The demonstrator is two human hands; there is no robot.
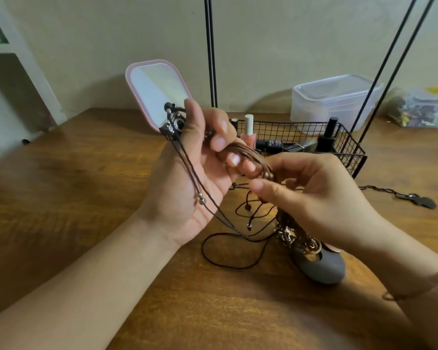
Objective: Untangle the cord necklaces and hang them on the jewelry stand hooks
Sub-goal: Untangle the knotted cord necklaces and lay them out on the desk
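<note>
Nearest the viewer, two bare forearms reach in over a brown wooden tabletop [61, 198]. The right hand [311, 198] is curled, fingers and thumb pinching a bundle of brown cord strands [257, 157]. The left hand [200, 173], palm up, also curls its fingers round that bundle; a dark metal pendant [172, 125] sits at its fingertips, and two thin dark cords [190, 178] with small silver beads fall across the palm.

Below the hands, thin dark cord loops [228, 243] lie slack on the wood beside a heap of gold and silver metal pendants [296, 238], resting against a grey rounded object [324, 269] whose nature is unclear. The necklaces look fine, limp and multi-stranded, knotted together at several places.

Risks, as a judgement: pulling the bundle apart hard could tighten the knots; the trailing loops could snag on the heap and drag it; beads may catch between strands.

Farther back stands a black wire basket [349, 147] holding nail polish bottles [248, 130], with another dark cord and leaf-shaped pendant [415, 199] lying to its right. Behind are a pink-rimmed mirror [154, 92], a clear plastic lidded box [336, 99] and the thin black rods of the jewelry stand [211, 59]; its hooks are out of view.
</note>
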